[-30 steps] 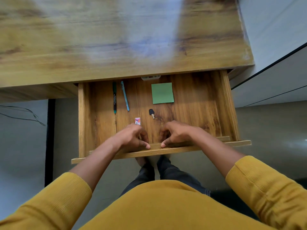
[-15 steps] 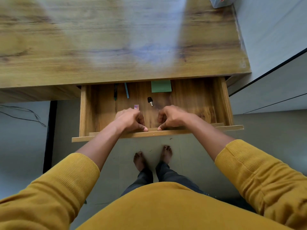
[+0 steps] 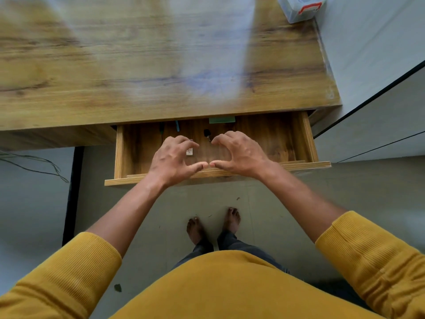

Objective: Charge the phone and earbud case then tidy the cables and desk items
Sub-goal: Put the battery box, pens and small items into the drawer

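Observation:
The wooden drawer [image 3: 299, 165] under the desk top [image 3: 161, 65] stands partly pushed in. My left hand [image 3: 174, 160] and my right hand [image 3: 239, 153] hover side by side over its front edge, fingers loosely arched, thumbs meeting at the front board. Neither holds anything. Inside the drawer I see the edge of a green sticky note [image 3: 222, 120], the tips of two pens [image 3: 177, 126], a small black key-like item [image 3: 207, 133] and a small white item [image 3: 189, 151] beside my left fingers. No phone or earbud case is in view.
A clear plastic box with a red latch [image 3: 301, 8] sits at the desk's far right corner. Thin cables [image 3: 34, 162] trail on the floor at left beside a black desk leg [image 3: 71, 192]. A wall and a cabinet close off the right side.
The drawer has slid further in under the desk, hiding most of the sticky note and pens. My fingers have uncurled from the front board and now arch above it.

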Demonstrator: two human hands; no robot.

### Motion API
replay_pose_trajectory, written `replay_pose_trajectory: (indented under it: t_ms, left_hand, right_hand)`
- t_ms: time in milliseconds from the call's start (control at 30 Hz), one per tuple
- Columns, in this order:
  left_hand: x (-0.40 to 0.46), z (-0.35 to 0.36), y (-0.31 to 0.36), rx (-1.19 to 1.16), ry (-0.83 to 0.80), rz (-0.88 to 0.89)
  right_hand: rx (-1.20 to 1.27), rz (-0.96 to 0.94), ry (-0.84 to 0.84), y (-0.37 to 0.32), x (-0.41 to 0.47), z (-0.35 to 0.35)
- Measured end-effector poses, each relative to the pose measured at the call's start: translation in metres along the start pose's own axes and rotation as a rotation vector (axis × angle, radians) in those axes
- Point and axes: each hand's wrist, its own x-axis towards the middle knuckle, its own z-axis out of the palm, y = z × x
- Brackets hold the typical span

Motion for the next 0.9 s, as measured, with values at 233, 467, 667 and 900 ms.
replay_pose_trajectory:
  t_ms: [233, 467, 667, 900]
  left_hand:
    - [-0.006, -0.006, -0.003, 0.163, -0.142, 0.035]
    - [0.004, -0.011, -0.003, 0.276, -0.098, -0.013]
    - [0.014, -0.015, -0.005, 0.311, -0.131, -0.042]
    - [0.036, -0.030, -0.002, 0.327, -0.130, -0.069]
  right_hand:
    - [-0.174, 0.018, -0.120, -0.006, -0.012, 0.003]
    - [-0.262, 0.040, -0.089, -0.001, -0.006, -0.005]
    - [-0.297, 0.104, -0.111, 0.004, 0.006, -0.012]
    - [-0.367, 0.095, -0.015, 0.004, 0.024, -0.021]
